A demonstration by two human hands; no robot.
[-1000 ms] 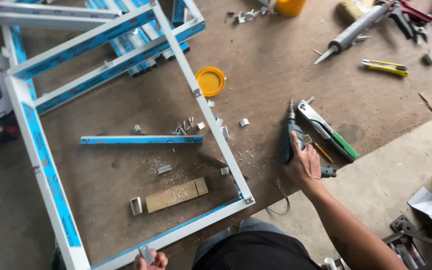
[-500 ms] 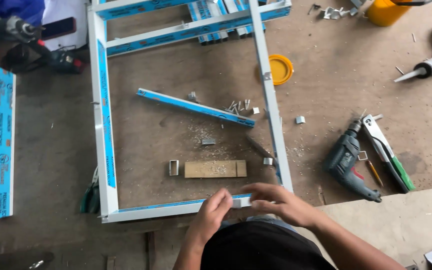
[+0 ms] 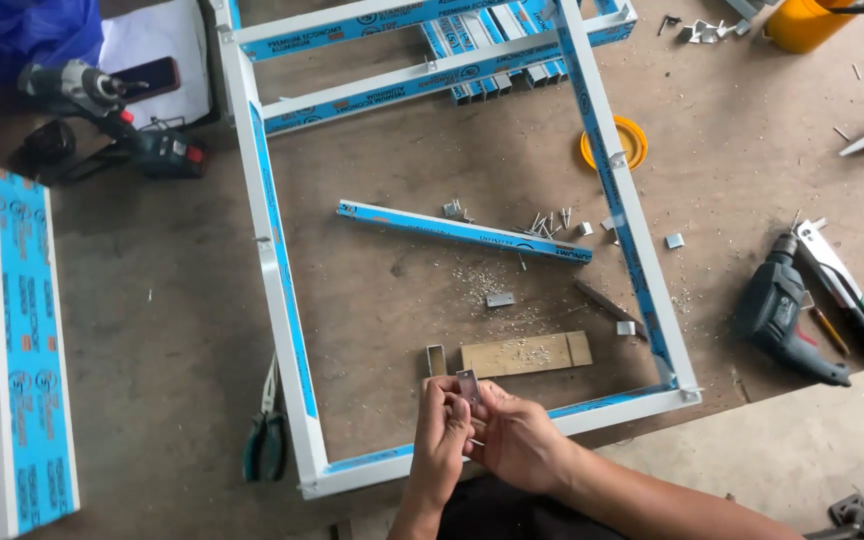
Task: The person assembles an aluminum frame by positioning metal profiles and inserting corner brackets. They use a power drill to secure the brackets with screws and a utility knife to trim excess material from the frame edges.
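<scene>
Gripping upright metal bracket (image 3: 468,386), long axis vertical

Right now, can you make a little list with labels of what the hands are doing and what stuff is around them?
left hand: pinching a small metal bracket
right hand: gripping the same bracket
under the hands: white aluminium frame with blue film
inside the frame: wooden block, loose blue-filmed bar, screws
right of the frame: dark electric drill
left of the frame: green-handled pliers
</scene>
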